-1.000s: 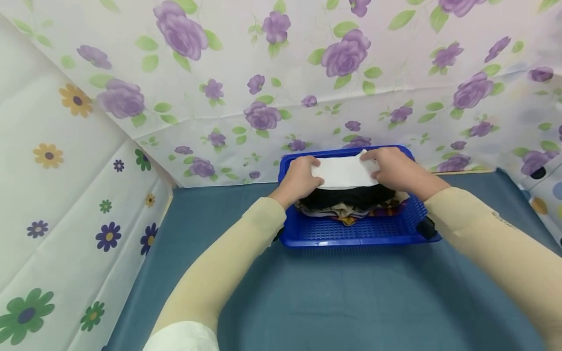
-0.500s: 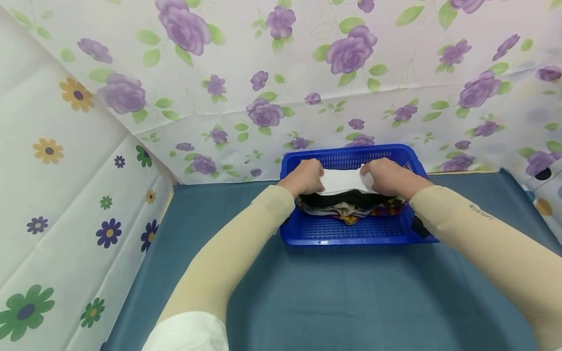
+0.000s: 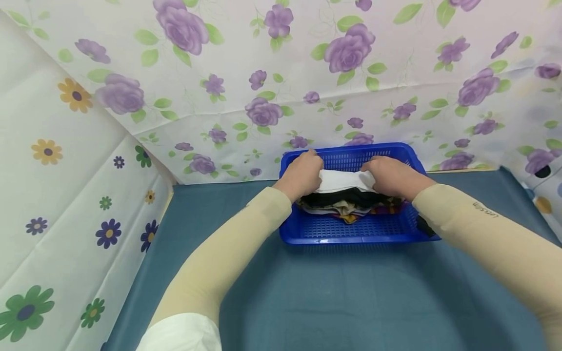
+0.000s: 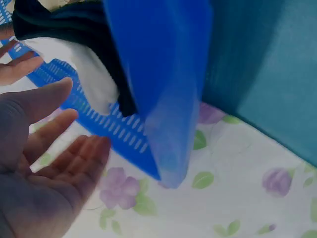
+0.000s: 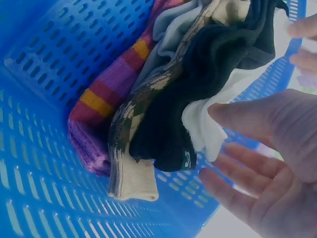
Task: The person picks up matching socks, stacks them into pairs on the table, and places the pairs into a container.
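Note:
Folded socks lie stacked in a blue basket (image 3: 342, 241). A white sock (image 3: 341, 180) is at the back of the row, against a black sock (image 3: 347, 197). In the right wrist view, a patterned beige sock (image 5: 133, 181), a grey sock (image 5: 171, 29) and a striped purple sock (image 5: 111, 87) sit beside the black one. My left hand (image 4: 54, 158) is at the white sock's left end, fingers spread and apart from it. At the other end, my right hand (image 5: 272, 158) has its thumb by the white sock and its fingers loosely extended.
The basket stands on a blue-green cloth surface (image 3: 342, 297) against a flowered back sheet (image 3: 210, 97). Another flowered sheet (image 3: 79, 195) hangs on the left. A dark piece (image 3: 425, 227) shows at the basket's right side.
The white sock, earlier held flat between both hands over the basket's back, has come down behind the black sock. My hands have lowered with it, and their fingers now stand loose.

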### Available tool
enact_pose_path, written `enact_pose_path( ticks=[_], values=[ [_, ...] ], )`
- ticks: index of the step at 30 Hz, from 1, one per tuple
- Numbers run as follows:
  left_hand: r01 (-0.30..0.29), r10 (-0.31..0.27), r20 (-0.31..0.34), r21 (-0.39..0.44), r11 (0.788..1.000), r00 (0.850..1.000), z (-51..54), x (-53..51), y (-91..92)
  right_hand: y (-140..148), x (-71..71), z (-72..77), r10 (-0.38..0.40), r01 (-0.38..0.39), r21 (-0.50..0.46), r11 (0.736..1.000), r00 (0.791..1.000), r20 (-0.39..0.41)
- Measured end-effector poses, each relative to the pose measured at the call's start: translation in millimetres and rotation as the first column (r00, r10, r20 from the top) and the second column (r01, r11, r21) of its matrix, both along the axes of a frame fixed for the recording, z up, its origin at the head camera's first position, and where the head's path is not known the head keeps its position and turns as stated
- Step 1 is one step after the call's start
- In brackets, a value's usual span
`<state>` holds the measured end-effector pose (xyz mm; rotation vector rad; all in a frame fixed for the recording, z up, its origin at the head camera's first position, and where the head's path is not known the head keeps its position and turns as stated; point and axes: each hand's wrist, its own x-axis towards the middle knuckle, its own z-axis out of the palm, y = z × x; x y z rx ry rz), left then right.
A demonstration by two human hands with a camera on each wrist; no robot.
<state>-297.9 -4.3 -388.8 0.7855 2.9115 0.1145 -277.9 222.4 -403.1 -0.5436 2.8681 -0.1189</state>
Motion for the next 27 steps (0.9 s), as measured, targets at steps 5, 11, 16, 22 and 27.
enact_pose_path(
  ticks=[5, 11, 16, 22, 27],
  values=[
    [0.060, -0.061, -0.006, -0.064, 0.996, 0.998, -0.2, 4.9, 3.4, -1, 1.9, -2.4, 0.012, -0.013, 0.006, 1.000, 0.996, 0.090],
    [0.033, -0.028, 0.046, -0.105, 0.994, 0.999, -5.8, 8.6, -1.9, 4, 3.6, -10.0, 0.038, -0.042, 0.045, 0.998, 0.995, 0.093],
    [0.027, -0.026, 0.085, -0.008, 1.000, 0.996, -6.2, 8.9, -10.1, 8, 3.5, -13.5, 0.018, -0.021, 0.031, 0.999, 0.996, 0.093],
    [-0.007, -0.002, 0.049, 0.179, 0.984, 0.999, 11.8, 26.1, -27.9, 16, 18.2, 10.6, -0.052, 0.055, -0.067, 0.996, 0.998, 0.042],
    [-0.058, 0.096, -0.101, 0.330, 0.942, 0.990, 30.5, 57.6, -61.0, 22, 52.3, 36.5, -0.063, 0.058, -0.127, 0.990, 0.997, -0.041]
  ],
)
